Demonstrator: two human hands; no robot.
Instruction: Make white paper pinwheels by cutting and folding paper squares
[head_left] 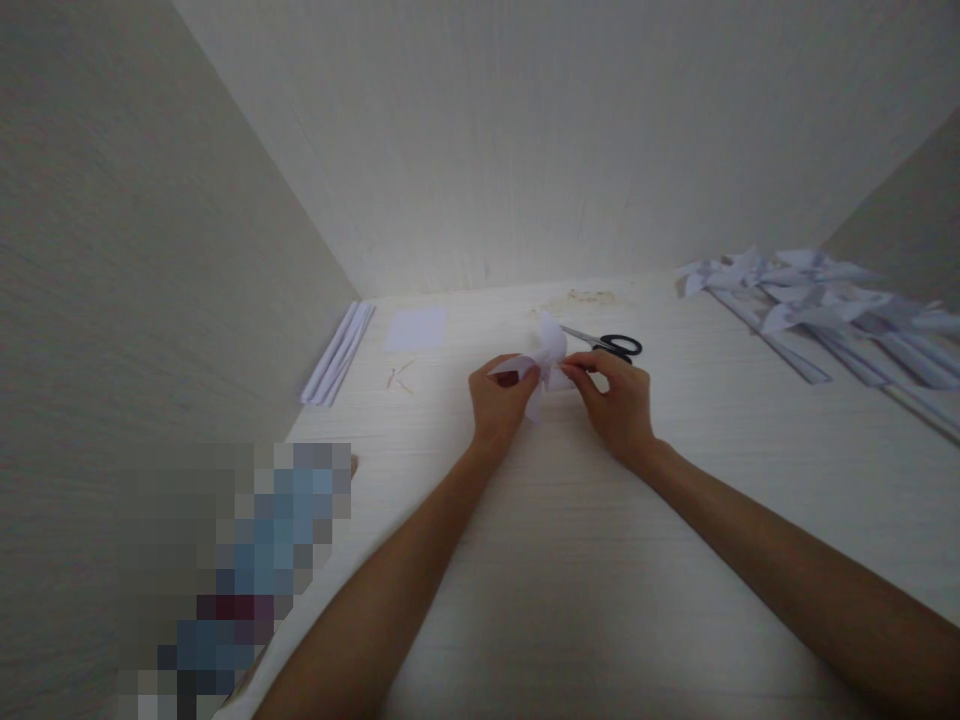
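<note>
Fingers (525, 374) of the left hand (496, 400) are pinched shut on one side of a small white folded paper piece (551, 352), and the right hand (619, 405) is pinching the other side — so the paper sits right between the two hands, held just above the pale wood-grain surface (570, 560). Both hands look about equally close to it; neither has the edge. The paper's flaps stick up and away from the person, with one bit hanging below the left thumb, and I can't really tell a clear long axis on it.

Taking the paper piece as the landmark: black-handled scissors (611, 345) lie just behind it to the right, blades pointing left. A flat white paper square (415, 329) is off to its left, a couple of tiny thin sticks (400, 378) lie nearer on that side, and a bundle of long white paper strips (339, 352) rests further left against the wall. Far right of it — a heap of white folded paper shapes on long strips (825, 310). Plain pale walls box the surface in on three sides.
</note>
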